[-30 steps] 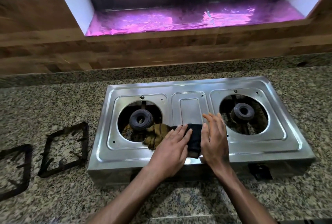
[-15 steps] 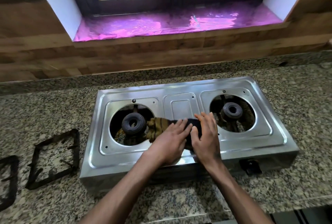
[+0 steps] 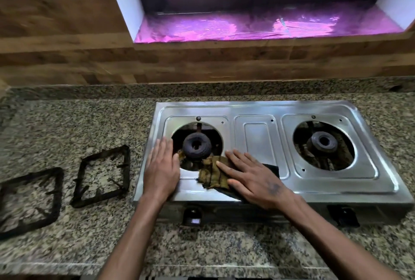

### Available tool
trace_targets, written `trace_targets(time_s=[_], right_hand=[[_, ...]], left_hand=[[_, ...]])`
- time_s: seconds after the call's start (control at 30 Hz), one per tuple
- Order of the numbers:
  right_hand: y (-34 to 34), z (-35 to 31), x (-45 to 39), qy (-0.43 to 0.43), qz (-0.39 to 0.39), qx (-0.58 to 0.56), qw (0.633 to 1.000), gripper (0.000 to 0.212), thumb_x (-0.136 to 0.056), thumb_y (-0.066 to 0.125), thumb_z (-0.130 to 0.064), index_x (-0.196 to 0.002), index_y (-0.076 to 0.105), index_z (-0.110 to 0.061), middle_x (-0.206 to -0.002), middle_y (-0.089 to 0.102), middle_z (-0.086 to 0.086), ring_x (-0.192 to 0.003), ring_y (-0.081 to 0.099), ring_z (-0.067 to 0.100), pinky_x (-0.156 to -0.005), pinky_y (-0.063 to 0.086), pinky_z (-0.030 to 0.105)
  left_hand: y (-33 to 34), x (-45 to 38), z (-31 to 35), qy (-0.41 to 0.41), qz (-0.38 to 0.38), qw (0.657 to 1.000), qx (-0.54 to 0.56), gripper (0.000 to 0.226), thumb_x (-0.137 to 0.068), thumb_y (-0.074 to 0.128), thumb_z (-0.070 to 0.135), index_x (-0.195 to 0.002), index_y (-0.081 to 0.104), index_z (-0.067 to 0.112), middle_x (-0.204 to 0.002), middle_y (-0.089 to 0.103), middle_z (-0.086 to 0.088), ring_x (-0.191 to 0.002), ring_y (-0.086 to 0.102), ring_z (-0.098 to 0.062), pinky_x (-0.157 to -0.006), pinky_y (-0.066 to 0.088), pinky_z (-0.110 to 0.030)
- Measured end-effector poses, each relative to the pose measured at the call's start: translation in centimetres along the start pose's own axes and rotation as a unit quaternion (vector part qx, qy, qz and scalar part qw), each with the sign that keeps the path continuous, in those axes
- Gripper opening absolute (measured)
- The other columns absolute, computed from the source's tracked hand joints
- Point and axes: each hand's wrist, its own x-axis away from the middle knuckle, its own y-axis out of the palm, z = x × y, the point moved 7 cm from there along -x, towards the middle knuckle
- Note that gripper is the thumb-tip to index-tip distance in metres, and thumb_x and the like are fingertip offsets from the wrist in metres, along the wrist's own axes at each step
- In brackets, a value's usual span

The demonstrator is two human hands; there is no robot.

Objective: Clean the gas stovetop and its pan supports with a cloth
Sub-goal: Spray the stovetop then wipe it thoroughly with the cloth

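Currently wiping the stove (image 3: 258,109) top, front strip by the left burner (image 3: 197,146). Right hand (image 3: 253,177) lies flat on the cloth (image 3: 211,174), fingers straight and spread, pressing it down on the steel just in front of the left burner well. Cloth is olive with a dark part trailing under the palm. Left hand (image 3: 161,167) rests flat on the stove's left edge, fingers straight, holding nothing, likely steadying the stove. Both pan supports are off, on the counter (image 3: 67,122) left of the stove: near support (image 3: 102,175) just beside it, far support (image 3: 29,201) further left, partly cut off. Right burner (image 3: 322,142) side untouched by hands now. Next move probably calls for sliding the cloth on across the plate with flat pressure; supports not yet being wiped.
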Motion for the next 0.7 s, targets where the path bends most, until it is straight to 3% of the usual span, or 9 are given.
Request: trace_targets(time_s=[0.07,0.17,0.23,0.33,0.4,0.47,0.57,0.63,0.7], right_hand=[[0.2,0.8,1.5,0.009,-0.009,0.004,1.0,0.066,-0.096,0.001,-0.068,-0.157,0.008,-0.042,-0.166,-0.004,-0.002,-0.154,-0.006,0.019,-0.123,-0.007,0.032],[-0.4,6.0,2.9,0.131,0.025,0.0,0.991,0.078,-0.093,-0.001,-0.075,-0.158,0.012,-0.034,-0.167,0.006,0.006,-0.155,0.004,0.027,-0.125,0.004,0.039],[-1.4,9.8,2.5,0.229,0.064,-0.003,0.971,0.083,-0.093,0.0,-0.071,-0.159,0.019,-0.024,-0.166,0.011,0.013,-0.154,0.006,0.031,-0.125,0.007,0.045],[-2.3,11.6,-0.4,0.319,0.1,-0.02,0.942,0.07,-0.097,0.008,-0.055,-0.16,0.012,-0.025,-0.167,0.002,0.015,-0.154,-0.002,0.029,-0.125,0.003,0.047],[-2.5,9.7,-2.7,0.277,0.106,-0.024,0.955,0.061,-0.101,0.015,-0.046,-0.159,0.005,-0.035,-0.167,0.001,0.012,-0.154,-0.002,0.028,-0.125,0.003,0.048],[-1.8,7.2,-3.9,0.16,0.067,-0.017,0.985,0.056,-0.104,0.02,-0.043,-0.158,0.006,-0.041,-0.168,0.005,0.007,-0.155,0.001,0.026,-0.125,0.004,0.047],[-1.1,6.8,-2.7,0.042,0.001,0.01,0.999,0.053,-0.104,0.013,-0.052,-0.157,0.015,-0.043,-0.167,0.006,-0.005,-0.155,-0.001,0.019,-0.125,0.002,0.041],[-1.9,9.1,-2.4,0.06,0.006,0.009,0.998,0.055,-0.103,0.014,-0.056,-0.156,0.015,-0.042,-0.166,0.009,-0.007,-0.155,0.006,0.021,-0.125,0.004,0.039],[-2.8,11.9,-3.7,0.135,0.036,0.011,0.99,0.059,-0.099,0.013,-0.055,-0.155,0.015,-0.037,-0.166,0.018,0.001,-0.153,0.017,0.03,-0.123,0.01,0.043]], left_hand=[[0.5,0.0,-0.4,0.014,0.001,1.0,-0.024,0.059,-0.104,0.023,0.036,-0.157,0.008,0.014,-0.164,0.001,-0.002,-0.15,-0.004,-0.011,-0.121,-0.004,-0.029],[0.4,0.0,-0.1,0.015,0.013,1.0,-0.017,0.061,-0.103,0.02,0.039,-0.156,0.008,0.013,-0.164,0.002,-0.001,-0.15,-0.003,-0.009,-0.12,-0.005,-0.027],[0.4,0.1,0.0,0.008,0.021,1.0,-0.02,0.061,-0.103,0.022,0.038,-0.156,0.011,0.012,-0.164,0.006,-0.003,-0.151,-0.001,-0.011,-0.121,-0.004,-0.029],[0.0,0.3,-0.5,-0.021,0.043,0.998,-0.05,0.065,-0.1,0.021,0.042,-0.155,0.016,0.009,-0.163,0.01,-0.007,-0.152,0.001,-0.017,-0.123,-0.001,-0.037],[-0.2,0.6,-0.8,-0.039,0.044,0.997,-0.052,0.065,-0.1,0.02,0.042,-0.155,0.016,0.008,-0.163,0.01,-0.009,-0.152,0.002,-0.019,-0.123,0.0,-0.038],[-0.1,0.6,-0.9,-0.043,0.034,0.997,-0.052,0.066,-0.1,0.017,0.044,-0.156,0.011,0.009,-0.164,0.006,-0.008,-0.151,-0.001,-0.018,-0.123,-0.001,-0.037],[0.0,0.6,-1.3,-0.033,0.011,0.998,-0.054,0.067,-0.098,0.01,0.044,-0.156,0.001,0.013,-0.164,-0.005,-0.005,-0.15,-0.01,-0.015,-0.122,-0.006,-0.035],[-0.2,0.6,-1.6,-0.015,0.004,0.998,-0.054,0.065,-0.099,0.009,0.043,-0.156,-0.003,0.015,-0.163,-0.009,-0.003,-0.15,-0.012,-0.013,-0.122,-0.008,-0.033],[-0.3,0.6,-1.7,-0.006,0.005,0.998,-0.055,0.063,-0.099,0.008,0.041,-0.155,-0.004,0.016,-0.163,-0.01,-0.002,-0.149,-0.013,-0.012,-0.121,-0.009,-0.032]])
